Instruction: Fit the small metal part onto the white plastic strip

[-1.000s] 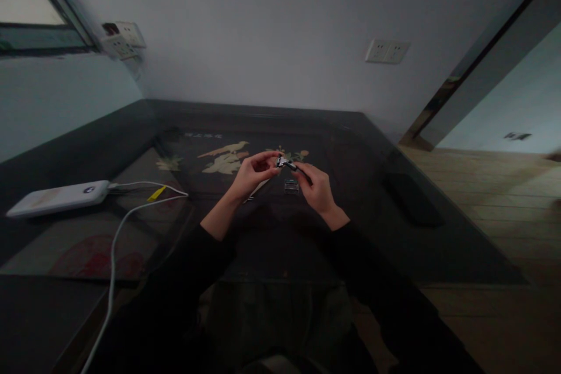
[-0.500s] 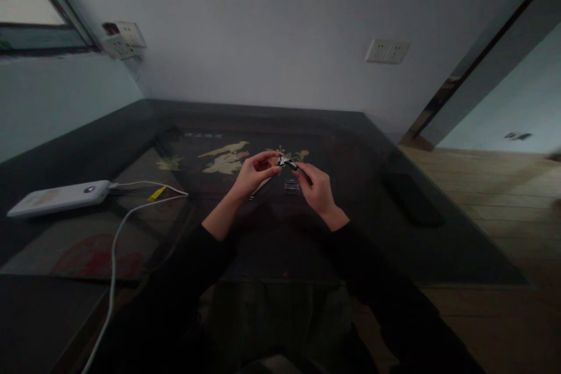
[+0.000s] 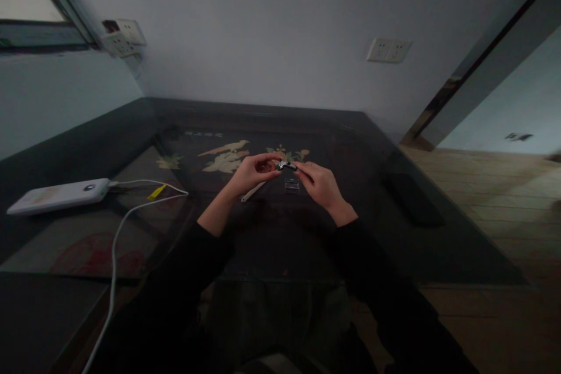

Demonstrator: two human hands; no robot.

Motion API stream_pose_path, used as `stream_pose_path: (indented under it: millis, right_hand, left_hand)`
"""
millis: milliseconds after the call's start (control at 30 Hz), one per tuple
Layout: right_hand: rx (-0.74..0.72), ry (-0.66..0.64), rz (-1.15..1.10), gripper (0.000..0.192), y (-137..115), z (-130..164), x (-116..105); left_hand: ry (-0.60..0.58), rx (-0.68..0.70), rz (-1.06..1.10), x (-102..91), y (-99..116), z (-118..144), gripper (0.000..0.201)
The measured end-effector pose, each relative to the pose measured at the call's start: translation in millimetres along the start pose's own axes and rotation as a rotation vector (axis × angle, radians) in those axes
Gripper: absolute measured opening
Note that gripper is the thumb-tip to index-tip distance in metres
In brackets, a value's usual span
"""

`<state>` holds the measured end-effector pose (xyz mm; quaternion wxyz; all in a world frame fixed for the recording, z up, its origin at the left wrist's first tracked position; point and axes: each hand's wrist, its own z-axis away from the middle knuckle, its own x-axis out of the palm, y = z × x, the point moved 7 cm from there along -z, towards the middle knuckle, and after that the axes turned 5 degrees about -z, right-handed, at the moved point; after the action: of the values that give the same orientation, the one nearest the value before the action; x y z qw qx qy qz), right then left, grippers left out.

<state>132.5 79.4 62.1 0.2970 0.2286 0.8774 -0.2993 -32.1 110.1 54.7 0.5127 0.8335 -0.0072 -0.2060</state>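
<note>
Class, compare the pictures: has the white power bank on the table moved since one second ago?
No. The power bank lies in the same spot beside its white cable on the table.

No readable text; pale marks on tabletop (image 3: 205, 134) too blurred.

white power bank (image 3: 56, 196), yellow tag (image 3: 156, 192), dark table (image 3: 263, 123)

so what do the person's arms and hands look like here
Both arms wear long black sleeves that end at the wrists. The left hand and right hand are bare: no gloves, and no rings, watch or markings can be made out in the dim light.
</note>
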Motion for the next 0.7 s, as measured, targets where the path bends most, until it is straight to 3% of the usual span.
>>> stream_pose_path:
  millis: [100,233,333,467,700]
  right_hand:
    - [0.013,0.015,-0.031,0.028,1.7,-0.4,0.1]
    - [0.023,0.14,-0.174,0.026,-2.3,1.0,0.8]
    - [0.066,0.217,-0.259,0.025,-3.9,3.9,3.8]
    - [0.111,0.222,-0.298,0.026,-2.9,5.5,7.6]
    - [0.1,0.069,-0.166,0.028,8.9,0.9,3.1]
  left_hand:
    - [0.012,-0.008,0.024,-0.7,-0.2,-0.9,0.042]
    - [0.122,-0.036,0.194,2.3,-4.2,-1.0,0.042]
    - [0.222,-0.062,0.376,11.1,-14.7,0.6,0.041]
    - [0.254,-0.113,0.532,24.4,-28.6,2.2,0.045]
    - [0.172,-0.072,0.211,11.1,-18.3,0.5,0.039]
